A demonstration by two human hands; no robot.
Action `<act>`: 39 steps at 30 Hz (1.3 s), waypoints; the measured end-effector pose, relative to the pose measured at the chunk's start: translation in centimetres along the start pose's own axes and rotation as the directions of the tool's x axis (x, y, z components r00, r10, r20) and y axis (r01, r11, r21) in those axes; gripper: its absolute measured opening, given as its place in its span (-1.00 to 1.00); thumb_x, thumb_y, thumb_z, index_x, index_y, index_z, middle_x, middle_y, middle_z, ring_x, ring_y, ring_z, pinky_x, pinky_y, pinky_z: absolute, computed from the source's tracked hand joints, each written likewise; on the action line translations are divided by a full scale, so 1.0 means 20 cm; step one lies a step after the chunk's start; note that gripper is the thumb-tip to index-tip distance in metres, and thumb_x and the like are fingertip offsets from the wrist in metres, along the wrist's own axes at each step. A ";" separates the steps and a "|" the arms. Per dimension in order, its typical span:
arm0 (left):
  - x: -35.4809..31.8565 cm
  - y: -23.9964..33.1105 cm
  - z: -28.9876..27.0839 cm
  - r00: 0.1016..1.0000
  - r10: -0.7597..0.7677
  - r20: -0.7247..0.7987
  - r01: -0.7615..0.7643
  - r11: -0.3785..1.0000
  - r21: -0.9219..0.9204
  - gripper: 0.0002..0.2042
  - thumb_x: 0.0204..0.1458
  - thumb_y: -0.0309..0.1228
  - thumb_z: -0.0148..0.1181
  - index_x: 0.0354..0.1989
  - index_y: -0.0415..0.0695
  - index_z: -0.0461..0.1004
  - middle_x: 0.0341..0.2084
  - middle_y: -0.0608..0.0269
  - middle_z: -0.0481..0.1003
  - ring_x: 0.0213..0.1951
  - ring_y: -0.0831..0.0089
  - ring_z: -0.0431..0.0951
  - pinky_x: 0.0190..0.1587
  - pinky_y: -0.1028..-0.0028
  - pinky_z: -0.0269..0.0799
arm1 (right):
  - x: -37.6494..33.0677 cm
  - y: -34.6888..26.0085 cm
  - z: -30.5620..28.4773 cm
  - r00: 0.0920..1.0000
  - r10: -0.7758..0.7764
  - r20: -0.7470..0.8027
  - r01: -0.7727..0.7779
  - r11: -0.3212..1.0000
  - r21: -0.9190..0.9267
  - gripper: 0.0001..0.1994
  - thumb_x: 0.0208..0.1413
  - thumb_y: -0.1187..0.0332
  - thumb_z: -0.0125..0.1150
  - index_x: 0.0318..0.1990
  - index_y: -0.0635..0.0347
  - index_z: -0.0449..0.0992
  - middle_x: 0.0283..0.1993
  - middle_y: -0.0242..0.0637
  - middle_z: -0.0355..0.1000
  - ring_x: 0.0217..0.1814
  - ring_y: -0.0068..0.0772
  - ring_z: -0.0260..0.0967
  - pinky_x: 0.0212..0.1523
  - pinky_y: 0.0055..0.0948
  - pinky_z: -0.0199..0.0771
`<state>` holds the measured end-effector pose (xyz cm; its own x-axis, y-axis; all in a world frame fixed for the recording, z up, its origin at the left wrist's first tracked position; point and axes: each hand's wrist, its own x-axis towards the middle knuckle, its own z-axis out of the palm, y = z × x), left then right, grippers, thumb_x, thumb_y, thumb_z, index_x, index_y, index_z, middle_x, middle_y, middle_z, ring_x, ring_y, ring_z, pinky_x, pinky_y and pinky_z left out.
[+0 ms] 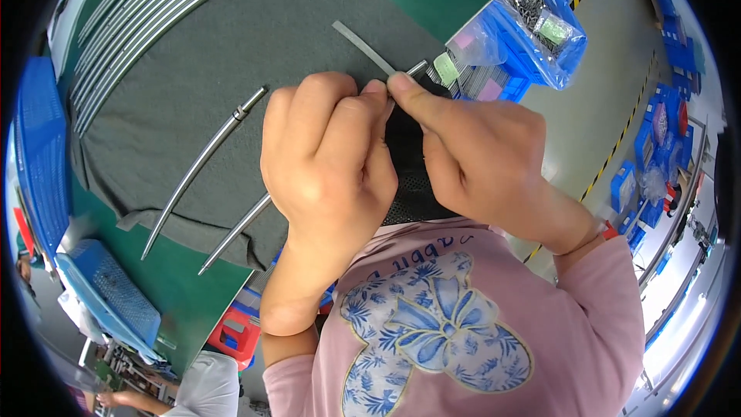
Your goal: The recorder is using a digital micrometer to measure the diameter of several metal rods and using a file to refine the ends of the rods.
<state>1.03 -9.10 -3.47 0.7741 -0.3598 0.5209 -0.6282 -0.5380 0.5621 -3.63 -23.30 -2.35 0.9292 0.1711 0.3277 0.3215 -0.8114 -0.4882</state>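
Note:
My left hand (328,143) is closed, its thumb and fingertips meeting those of the other hand. A slim metal rod (235,233) runs in under it from the lower left, and a shiny metal end (418,69) shows beyond the fingers; the stretch between is hidden, but it appears to be one rod in my grip. My right hand (482,147) pinches a thin, flat grey strip (363,46) between thumb and bent fingers. The strip points up and left over the dark cloth. Whether the strip touches the rod is hidden by my fingers.
A single metal rod (204,162) with a stepped end lies left on the dark grey cloth (309,0). Several similar rods (147,23) lie at the far left. Blue bins (540,31) with small metal parts stand at right. A blue basket (108,293) is lower left, near another person (208,386).

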 end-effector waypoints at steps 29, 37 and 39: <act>0.01 -0.01 0.01 1.000 0.006 -0.019 -0.006 1.000 -0.007 -0.86 -0.37 -0.66 0.20 -0.61 -0.20 0.39 -0.61 0.26 0.33 -0.60 0.36 0.25 -0.58 0.47 0.16 | -0.27 0.06 0.04 0.992 -0.033 -0.126 0.019 0.994 -0.109 -0.52 -0.41 0.46 0.10 -0.13 0.08 0.48 -0.79 -0.49 -0.07 -0.84 -0.56 -0.09 -0.81 -0.53 -0.09; 0.00 -0.02 0.00 1.000 0.022 -0.016 -0.022 0.999 0.026 -0.85 -0.36 -0.65 0.21 -0.58 -0.19 0.40 -0.61 0.26 0.33 -0.60 0.37 0.26 -0.58 0.48 0.16 | 0.13 0.18 -0.04 0.959 0.081 -0.272 -0.096 0.994 -0.043 -0.63 -0.11 0.54 0.07 -0.05 0.31 0.35 -0.53 -0.38 0.37 -0.69 -0.55 0.18 -0.59 -0.65 0.21; -0.01 -0.02 0.00 1.000 0.009 -0.019 -0.008 0.999 0.045 -0.85 -0.36 -0.64 0.21 -0.58 -0.19 0.40 -0.60 0.26 0.33 -0.60 0.36 0.26 -0.58 0.48 0.16 | 0.09 0.18 -0.05 0.950 0.205 -0.235 -0.199 0.979 0.050 -0.62 -0.08 0.53 0.04 -0.02 0.31 0.32 -0.49 -0.38 0.38 -0.67 -0.59 0.18 -0.57 -0.68 0.22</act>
<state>1.17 -8.79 -3.75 0.7666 -0.3499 0.5385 -0.6306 -0.5683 0.5285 -0.95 -26.49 -2.79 0.9058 -0.1354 0.4015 0.1389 -0.8004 -0.5832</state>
